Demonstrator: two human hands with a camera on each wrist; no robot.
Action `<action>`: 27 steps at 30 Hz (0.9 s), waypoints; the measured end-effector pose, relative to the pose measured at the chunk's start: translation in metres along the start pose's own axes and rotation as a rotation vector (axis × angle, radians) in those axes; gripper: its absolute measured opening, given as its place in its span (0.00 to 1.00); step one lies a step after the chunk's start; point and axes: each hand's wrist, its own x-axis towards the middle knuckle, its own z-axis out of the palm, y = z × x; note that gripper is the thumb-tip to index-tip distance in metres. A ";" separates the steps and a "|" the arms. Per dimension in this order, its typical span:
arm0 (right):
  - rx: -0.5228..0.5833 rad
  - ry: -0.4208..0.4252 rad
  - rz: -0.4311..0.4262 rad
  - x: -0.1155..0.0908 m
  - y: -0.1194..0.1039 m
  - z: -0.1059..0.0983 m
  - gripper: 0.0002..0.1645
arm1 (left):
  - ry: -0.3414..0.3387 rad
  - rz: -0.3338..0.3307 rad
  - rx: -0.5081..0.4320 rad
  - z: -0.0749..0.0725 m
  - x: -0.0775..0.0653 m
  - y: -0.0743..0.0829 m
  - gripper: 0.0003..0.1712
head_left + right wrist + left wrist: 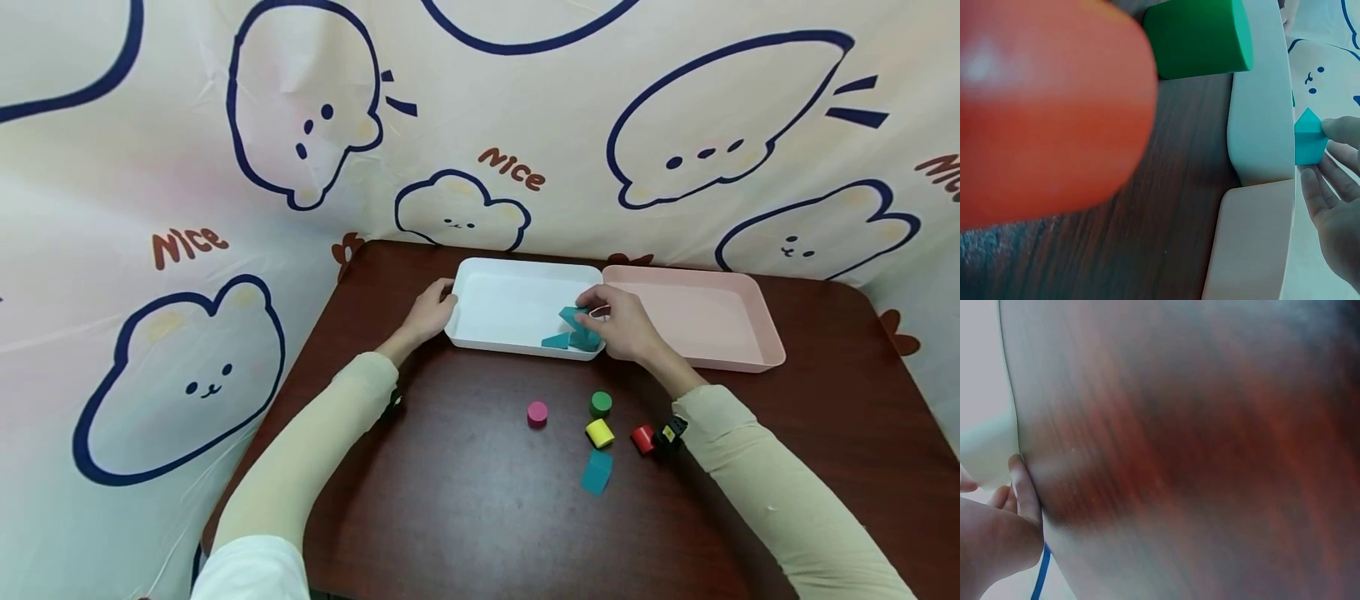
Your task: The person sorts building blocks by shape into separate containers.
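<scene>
Red cylinder (1054, 112). Right hand (622, 323) pinches block (1310, 145); left hand (431, 312) grips tray (506, 302).

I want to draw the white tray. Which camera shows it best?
The head view: it shows nearly all of the white tray, with the right hand hiding a bit. The left wrist view has only a cut-off part; the right wrist view, part of its outside wall.

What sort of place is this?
Likely an indoor play or recording corner, though the wider room is out of view: a brown table, a cartoon-printed backdrop, and bright blocks near a white tray.
</scene>
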 end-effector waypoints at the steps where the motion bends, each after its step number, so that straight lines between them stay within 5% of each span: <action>1: -0.001 -0.002 -0.001 0.001 0.000 0.001 0.16 | 0.000 -0.001 -0.002 0.000 -0.001 -0.001 0.32; 27: -0.020 -0.026 -0.021 0.002 0.001 0.006 0.16 | 0.014 0.019 -0.034 0.002 0.000 -0.006 0.31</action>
